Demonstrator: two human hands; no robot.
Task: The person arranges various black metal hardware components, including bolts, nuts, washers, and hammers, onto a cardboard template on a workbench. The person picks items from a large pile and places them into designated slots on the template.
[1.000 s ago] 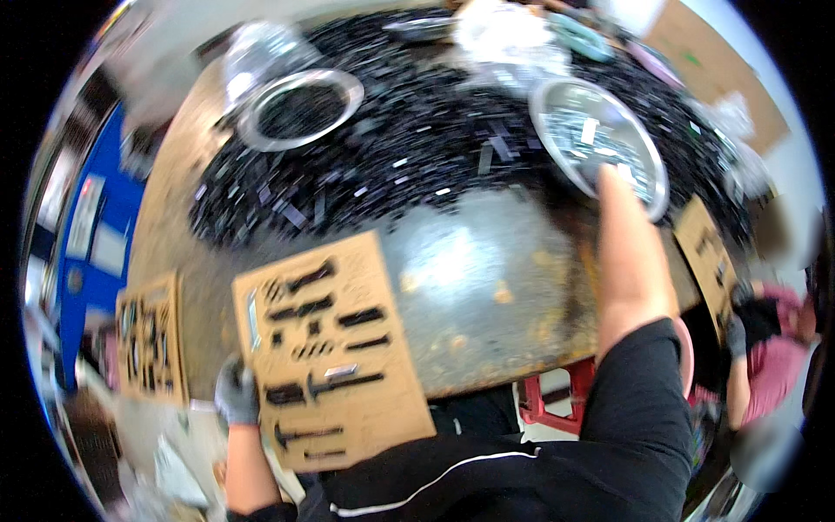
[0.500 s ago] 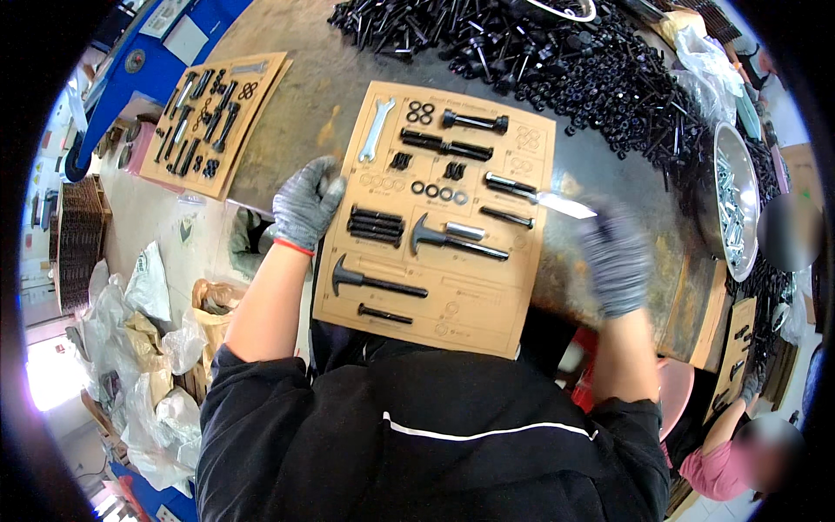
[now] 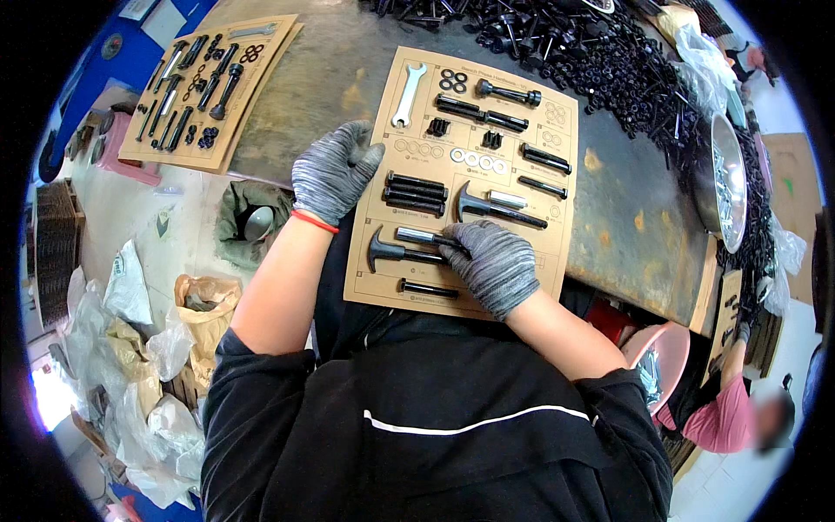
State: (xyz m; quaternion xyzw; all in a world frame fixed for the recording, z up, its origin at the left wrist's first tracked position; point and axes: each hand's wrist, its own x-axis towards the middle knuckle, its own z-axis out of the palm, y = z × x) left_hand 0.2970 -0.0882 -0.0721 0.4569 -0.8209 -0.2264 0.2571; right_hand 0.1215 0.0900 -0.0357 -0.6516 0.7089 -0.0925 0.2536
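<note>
The grey-gloved right hand [image 3: 494, 264] pinched a silver-tipped black bolt [image 3: 426, 237] onto the printed brown cardboard sheet [image 3: 557, 239]; the grey-gloved left hand [image 3: 332, 171], spread flat, steadied its edge. Seating seemed underway; next called for pressing it into its outline

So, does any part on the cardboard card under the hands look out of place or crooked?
Nothing stands out. On the cardboard card the bolts, washers and wrench lie in tidy rows. The right hand touches a silver-tipped bolt; the left hand rests on the card's edge.

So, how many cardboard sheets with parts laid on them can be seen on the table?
2. One cardboard sheet lies under both gloved hands at the table's near edge; the second sheet lies at the far left corner. More may be hidden at the right.
</note>
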